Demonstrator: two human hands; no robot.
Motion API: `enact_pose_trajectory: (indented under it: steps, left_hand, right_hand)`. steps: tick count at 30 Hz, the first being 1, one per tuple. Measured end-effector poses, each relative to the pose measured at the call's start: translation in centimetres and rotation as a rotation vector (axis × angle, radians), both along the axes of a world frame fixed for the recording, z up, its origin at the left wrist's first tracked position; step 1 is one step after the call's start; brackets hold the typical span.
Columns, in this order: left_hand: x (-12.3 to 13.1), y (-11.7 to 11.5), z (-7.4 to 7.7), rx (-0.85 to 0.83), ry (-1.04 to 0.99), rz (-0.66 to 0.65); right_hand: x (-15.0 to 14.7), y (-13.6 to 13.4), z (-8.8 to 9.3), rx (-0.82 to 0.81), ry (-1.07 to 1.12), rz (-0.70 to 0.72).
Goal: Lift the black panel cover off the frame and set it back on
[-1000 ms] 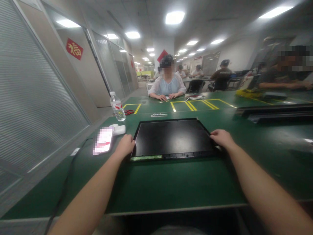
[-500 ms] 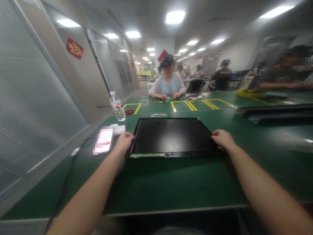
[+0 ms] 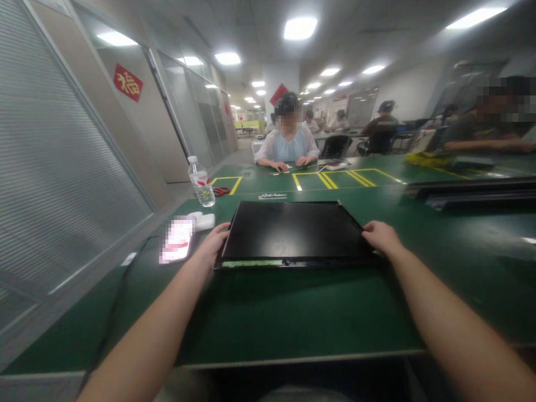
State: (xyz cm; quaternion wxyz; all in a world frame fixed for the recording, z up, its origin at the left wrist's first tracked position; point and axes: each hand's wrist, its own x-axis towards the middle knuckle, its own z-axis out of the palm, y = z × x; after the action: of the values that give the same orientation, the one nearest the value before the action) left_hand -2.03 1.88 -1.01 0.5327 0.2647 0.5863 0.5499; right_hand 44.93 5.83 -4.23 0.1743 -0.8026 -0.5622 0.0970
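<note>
A flat black screen panel [image 3: 293, 229] lies on the green table [image 3: 293, 312] in front of me, its near edge raised a little off the mat and showing a green strip. My left hand [image 3: 213, 243] grips the panel's near left corner, fingers curled under the edge. My right hand [image 3: 381, 237] holds the near right corner the same way. Both forearms reach in from the bottom of the view.
Left of the panel lie a lit phone [image 3: 176, 240] and a white case [image 3: 203, 221], with a cable [image 3: 113, 312] trailing to the table edge. A water bottle [image 3: 201, 181] and red scissors [image 3: 221, 191] stand further back. Another black panel [image 3: 473, 192] lies at right. Several people sit at the tables beyond.
The panel's near edge has lifted off the table and tilted up toward me, so its top face looks flatter. Both hands stay on the near corners.
</note>
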Motion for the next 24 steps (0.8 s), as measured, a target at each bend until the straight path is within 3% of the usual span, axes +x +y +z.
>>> enact_pose_trajectory:
  steps: [11,24]
  left_hand:
    - [0.7,-1.5,1.1,0.043,0.052,-0.125]
    - [0.1,-1.1,0.9,0.032,0.180,-0.098]
  right_hand:
    - [0.1,0.0,-0.2,0.020,0.011,0.001]
    - [-0.1,-0.1,0.1,0.020,-0.057,0.018]
